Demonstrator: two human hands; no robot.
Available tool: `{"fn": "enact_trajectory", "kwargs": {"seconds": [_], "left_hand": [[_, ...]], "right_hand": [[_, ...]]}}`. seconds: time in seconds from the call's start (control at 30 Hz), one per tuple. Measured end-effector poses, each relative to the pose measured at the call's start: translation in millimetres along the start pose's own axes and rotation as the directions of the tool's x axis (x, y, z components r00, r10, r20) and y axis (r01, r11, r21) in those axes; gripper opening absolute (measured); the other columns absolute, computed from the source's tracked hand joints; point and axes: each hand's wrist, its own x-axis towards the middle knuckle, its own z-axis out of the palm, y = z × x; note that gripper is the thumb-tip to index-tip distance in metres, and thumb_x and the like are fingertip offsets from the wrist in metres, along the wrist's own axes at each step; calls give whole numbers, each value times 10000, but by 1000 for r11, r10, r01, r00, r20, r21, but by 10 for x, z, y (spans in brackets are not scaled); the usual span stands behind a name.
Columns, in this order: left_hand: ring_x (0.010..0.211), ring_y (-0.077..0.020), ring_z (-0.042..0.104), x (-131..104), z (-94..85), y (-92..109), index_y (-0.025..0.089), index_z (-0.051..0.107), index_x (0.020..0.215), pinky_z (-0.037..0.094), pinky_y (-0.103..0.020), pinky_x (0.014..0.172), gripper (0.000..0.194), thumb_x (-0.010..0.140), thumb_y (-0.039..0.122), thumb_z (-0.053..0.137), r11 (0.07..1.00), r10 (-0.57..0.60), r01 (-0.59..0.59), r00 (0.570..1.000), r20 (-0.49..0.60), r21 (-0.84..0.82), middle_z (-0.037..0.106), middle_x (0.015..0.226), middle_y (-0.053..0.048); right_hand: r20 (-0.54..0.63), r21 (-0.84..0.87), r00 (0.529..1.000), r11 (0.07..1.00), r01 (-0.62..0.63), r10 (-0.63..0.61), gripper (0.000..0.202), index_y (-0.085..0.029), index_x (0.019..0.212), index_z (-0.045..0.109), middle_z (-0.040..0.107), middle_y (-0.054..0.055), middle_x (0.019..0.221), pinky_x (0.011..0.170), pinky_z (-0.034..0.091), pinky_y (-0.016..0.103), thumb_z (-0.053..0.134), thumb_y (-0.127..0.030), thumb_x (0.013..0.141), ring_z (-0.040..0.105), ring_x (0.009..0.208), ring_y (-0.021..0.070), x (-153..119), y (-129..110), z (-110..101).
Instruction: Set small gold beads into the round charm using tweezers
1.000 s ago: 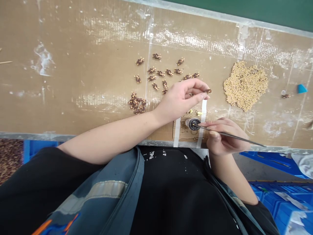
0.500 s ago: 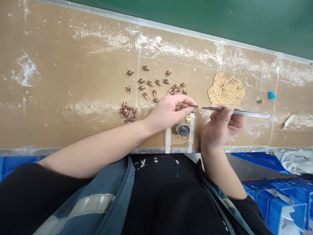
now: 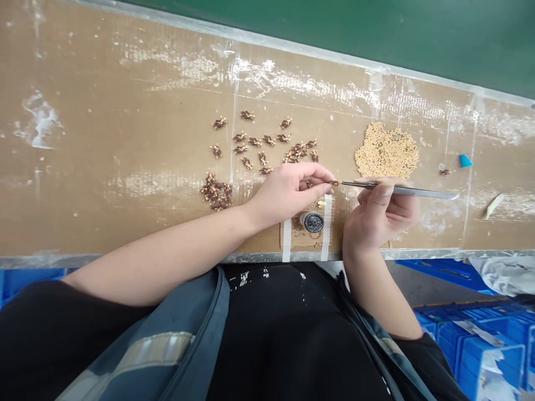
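Note:
Between the thumb and fingers of my left hand (image 3: 292,186) is pinched a small brown-and-gold piece (image 3: 335,183), partly covered by the fingertips. My right hand (image 3: 378,214) grips metal tweezers (image 3: 422,192), their tips pointing left and close to that piece; whether they touch it I cannot tell. Just below my left hand stands a small round pot (image 3: 313,222) with dark, shiny contents. Similar brown-and-gold pieces (image 3: 268,140) lie scattered beyond my left hand, with a heap of them (image 3: 216,192) beside my left forearm. Past my right hand spreads a pile of tiny tan grains (image 3: 387,151).
The brown tabletop (image 3: 125,111) has shiny tape on it and a raised green surface (image 3: 376,33) behind. A blue cap-like piece (image 3: 465,161) and a pale sliver (image 3: 494,205) lie at the right. Blue crates (image 3: 485,345) stand below the front edge.
The tweezers have shifted slightly left, bringing their tips nearer the piece in my left hand. My left hand keeps its pinch.

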Motion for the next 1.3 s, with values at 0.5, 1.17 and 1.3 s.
{"fn": "enact_trajectory", "kwargs": {"seconds": [0.5, 1.17, 1.3], "left_hand": [[917, -142, 809, 4, 13, 78, 136, 788, 1065, 655, -279, 873, 132, 968, 194, 719, 995, -92, 92, 996, 3, 37, 854, 998, -72], [956, -183, 776, 35, -355, 455, 174, 791, 1095, 654, -404, 954, 150, 986, 276, 778, 947, -11, 84, 973, -229, 311, 837, 1161, -119], [1130, -244, 744, 141, -768, 717, 215, 833, 1124, 640, -464, 1035, 200, 1047, 363, 723, 650, -38, 270, 945, -324, 711, 718, 1461, -148]], "right_hand": [[45, -94, 993, 990, -109, 113, 398, -228, 899, 692, 720, -2, 783, 732, 611, 363, 665, -594, 1052, 735, 728, 163, -2, -124, -26], [101, 116, 928, 922, -370, 359, 403, -198, 972, 765, 839, 77, 868, 827, 661, 421, 776, -597, 916, 796, 813, 221, 65, -7, 58], [129, 106, 921, 918, -381, 367, 432, -188, 950, 793, 859, 122, 907, 872, 659, 457, 780, -615, 887, 824, 899, 277, 85, -43, 61]]}}
